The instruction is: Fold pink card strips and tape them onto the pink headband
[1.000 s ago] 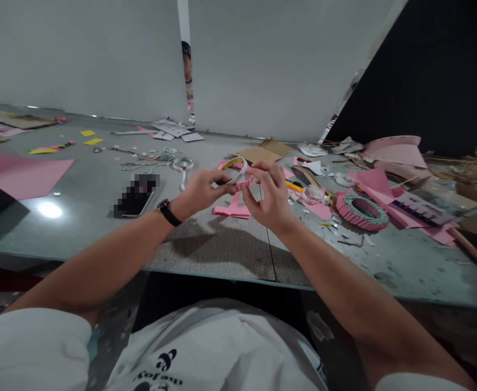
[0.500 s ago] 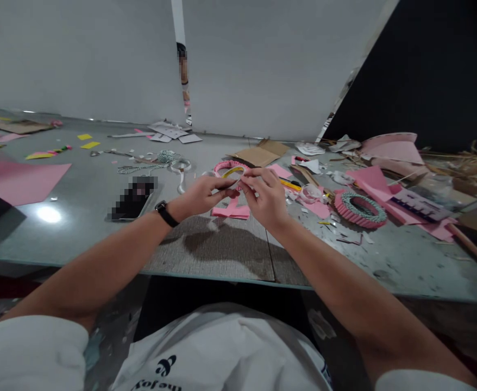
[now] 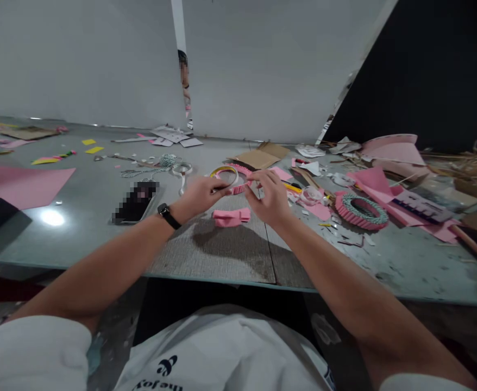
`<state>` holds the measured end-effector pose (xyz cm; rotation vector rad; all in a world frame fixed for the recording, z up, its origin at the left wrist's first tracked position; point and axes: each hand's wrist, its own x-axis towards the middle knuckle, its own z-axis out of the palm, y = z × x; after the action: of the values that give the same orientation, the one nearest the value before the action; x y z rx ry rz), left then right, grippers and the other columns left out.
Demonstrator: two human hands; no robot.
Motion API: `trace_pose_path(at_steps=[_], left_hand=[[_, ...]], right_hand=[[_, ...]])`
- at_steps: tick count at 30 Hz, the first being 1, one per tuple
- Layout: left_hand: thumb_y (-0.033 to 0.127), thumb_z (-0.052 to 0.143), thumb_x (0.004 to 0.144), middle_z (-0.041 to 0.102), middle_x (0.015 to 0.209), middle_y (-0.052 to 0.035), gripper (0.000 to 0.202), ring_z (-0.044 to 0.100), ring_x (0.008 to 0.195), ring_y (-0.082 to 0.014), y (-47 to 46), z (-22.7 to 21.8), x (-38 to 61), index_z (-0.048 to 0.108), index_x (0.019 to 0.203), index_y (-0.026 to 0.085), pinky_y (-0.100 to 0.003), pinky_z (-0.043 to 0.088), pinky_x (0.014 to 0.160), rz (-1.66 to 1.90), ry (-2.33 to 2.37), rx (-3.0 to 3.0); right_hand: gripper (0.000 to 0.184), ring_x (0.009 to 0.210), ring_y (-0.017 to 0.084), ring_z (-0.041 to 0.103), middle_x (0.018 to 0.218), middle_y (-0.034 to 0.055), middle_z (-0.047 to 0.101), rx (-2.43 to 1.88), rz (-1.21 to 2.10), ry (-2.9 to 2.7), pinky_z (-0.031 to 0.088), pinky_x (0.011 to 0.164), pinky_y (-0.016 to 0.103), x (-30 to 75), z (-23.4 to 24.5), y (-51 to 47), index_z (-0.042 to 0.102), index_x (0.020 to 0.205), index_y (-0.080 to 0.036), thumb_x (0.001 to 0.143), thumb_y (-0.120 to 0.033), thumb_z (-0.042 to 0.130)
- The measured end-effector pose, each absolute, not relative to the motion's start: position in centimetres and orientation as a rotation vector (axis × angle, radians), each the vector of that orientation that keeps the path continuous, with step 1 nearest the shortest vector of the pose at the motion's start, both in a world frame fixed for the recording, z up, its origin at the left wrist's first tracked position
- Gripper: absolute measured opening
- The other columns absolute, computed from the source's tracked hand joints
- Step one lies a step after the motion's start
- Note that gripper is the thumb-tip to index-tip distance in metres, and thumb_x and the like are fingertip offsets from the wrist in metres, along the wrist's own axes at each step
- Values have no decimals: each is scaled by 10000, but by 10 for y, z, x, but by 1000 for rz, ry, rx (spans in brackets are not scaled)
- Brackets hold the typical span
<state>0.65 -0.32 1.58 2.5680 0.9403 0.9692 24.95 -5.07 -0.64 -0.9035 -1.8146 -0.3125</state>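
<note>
- Shirt: your white T-shirt (image 3: 222,353) carried a black logo and lettering (image 3: 167,365), upside down from the head camera and cut off at the frame edge, so not fully readable
- Phone: the black smartphone (image 3: 135,202) lay pixelated, with no legible label
- Your left hand (image 3: 200,194) was closed, fingertips pinching the pleated pink paper ring (image 3: 232,178) at its near edge, with a black wristwatch (image 3: 168,216) on the wrist
- Your right hand (image 3: 269,198) was also closed on the ring, thumb and fingers gripping its right side
- Ring: held in the air over the table, between both hands, with a smooth white inner band and a yellow strip showing at its left end
- Below the hands: a folded pink paper strip (image 3: 231,217) lay on a grey woodgrain panel
- Right: a pink pleated ring wrapped in green-and-white twine (image 3: 361,210) lay on the grey table (image 3: 79,239)
- Left: a loose coil of the same twine (image 3: 167,161) lay near a small clear tape ring (image 3: 182,169)
</note>
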Motion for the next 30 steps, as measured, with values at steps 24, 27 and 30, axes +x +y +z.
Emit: trace_pose_path(at_steps=[24, 27, 30], left_hand=[[253, 668, 953, 733, 726, -20, 200, 570, 669, -154, -17, 14, 22, 736, 774, 195, -310, 370, 679, 965, 949, 2618], [258, 646, 924, 663, 668, -10, 236, 524, 646, -146, -19, 14, 24, 656, 697, 194, -318, 326, 648, 968, 974, 2593], [239, 638, 879, 613, 623, 2, 224, 485, 625, -138, -18, 14, 25, 601, 662, 200, -322, 303, 632, 965, 1006, 2580]], right_hand=[[89, 1050, 348, 661, 1015, 142, 716, -1173, -361, -2012, 580, 1012, 560, 230, -27, -46, 699, 958, -241, 950, -174, 640], [90, 1095, 363, 628, 1099, 167, 699, -1173, -424, -2020, 568, 1033, 592, 230, -26, -49, 711, 972, -231, 984, -176, 641], [110, 1132, 371, 608, 1153, 178, 689, -1161, -452, -2111, 574, 994, 575, 231, -21, -51, 727, 978, -222, 986, -151, 644]])
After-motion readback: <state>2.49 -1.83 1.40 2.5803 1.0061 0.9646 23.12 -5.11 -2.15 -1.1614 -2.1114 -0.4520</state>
